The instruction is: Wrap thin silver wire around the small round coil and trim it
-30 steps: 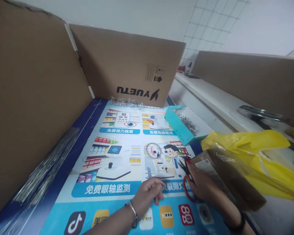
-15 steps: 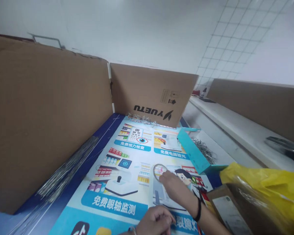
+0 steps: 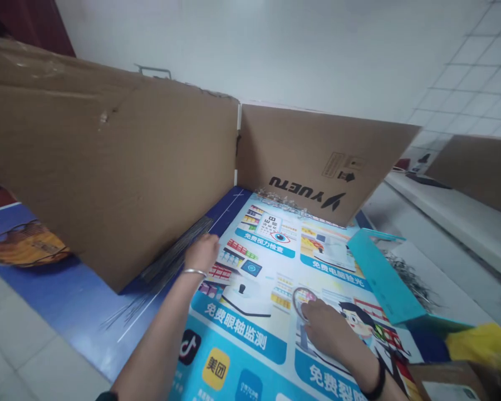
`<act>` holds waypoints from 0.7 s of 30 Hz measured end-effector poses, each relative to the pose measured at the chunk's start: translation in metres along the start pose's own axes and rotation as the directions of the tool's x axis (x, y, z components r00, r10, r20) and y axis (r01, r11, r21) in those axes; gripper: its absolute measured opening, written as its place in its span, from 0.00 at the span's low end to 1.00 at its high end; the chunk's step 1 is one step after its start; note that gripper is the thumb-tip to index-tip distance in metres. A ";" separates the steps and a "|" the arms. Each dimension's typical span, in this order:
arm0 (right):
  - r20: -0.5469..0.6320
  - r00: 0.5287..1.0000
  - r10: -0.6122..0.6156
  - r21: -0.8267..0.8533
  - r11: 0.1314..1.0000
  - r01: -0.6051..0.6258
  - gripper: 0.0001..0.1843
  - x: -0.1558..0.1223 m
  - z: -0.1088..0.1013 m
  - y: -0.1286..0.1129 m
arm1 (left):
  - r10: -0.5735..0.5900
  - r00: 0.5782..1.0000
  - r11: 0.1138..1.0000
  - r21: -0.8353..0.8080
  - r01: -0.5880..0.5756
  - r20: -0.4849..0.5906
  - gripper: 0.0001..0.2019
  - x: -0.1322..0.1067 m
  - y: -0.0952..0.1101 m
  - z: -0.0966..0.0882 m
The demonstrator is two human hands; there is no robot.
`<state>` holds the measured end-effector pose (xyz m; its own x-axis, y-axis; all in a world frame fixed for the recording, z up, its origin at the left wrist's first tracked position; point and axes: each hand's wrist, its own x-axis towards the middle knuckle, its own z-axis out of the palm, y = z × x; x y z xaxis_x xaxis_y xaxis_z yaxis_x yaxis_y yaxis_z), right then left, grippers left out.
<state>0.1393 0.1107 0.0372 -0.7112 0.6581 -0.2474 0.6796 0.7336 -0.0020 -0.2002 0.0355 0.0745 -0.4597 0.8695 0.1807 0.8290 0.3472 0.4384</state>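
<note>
My left hand (image 3: 201, 252) reaches out to a bundle of thin metal wires (image 3: 167, 267) lying along the foot of the cardboard wall (image 3: 121, 184). Its fingers curl down onto the bundle's far end. A silver bangle is on that wrist. My right hand (image 3: 326, 328) rests on the printed blue poster (image 3: 250, 328), fingertips pinched on a small wire ring (image 3: 299, 293) that lies flat on the poster. That wrist wears a black band.
An open teal box (image 3: 379, 278) with a heap of small metal pieces (image 3: 409, 278) stands to the right. A yellow bag (image 3: 480, 345) and a brown packet (image 3: 451, 384) lie at the lower right. A second cardboard panel (image 3: 317, 161) closes the back. A wire basket (image 3: 25, 248) sits far left.
My left hand has gone from the poster's near edge out left to the wire bundle. My right hand stays at the ring. The view has swung left.
</note>
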 end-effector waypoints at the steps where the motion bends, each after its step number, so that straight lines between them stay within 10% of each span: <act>1: -0.007 1.000 0.005 0.007 1.000 -0.005 0.18 -0.002 0.000 -0.002 | -0.066 0.998 0.997 0.049 0.066 -0.012 0.11 0.005 -0.021 -0.006; 7: 0.026 0.998 0.051 0.023 0.998 -0.052 0.20 -0.014 -0.006 -0.009 | -0.212 0.975 0.953 0.232 0.194 0.058 0.11 0.008 -0.093 -0.011; 21: -0.184 0.983 0.022 -0.086 0.996 -0.038 0.16 -0.019 0.028 0.002 | -0.323 0.913 0.879 0.436 0.192 0.248 0.16 -0.007 -0.108 0.004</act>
<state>0.1595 0.0952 0.0143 -0.7171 0.6940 -0.0650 0.6883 0.7197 0.0907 -0.2851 -0.0060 0.0226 -0.6086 0.7692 -0.1949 0.7792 0.6257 0.0364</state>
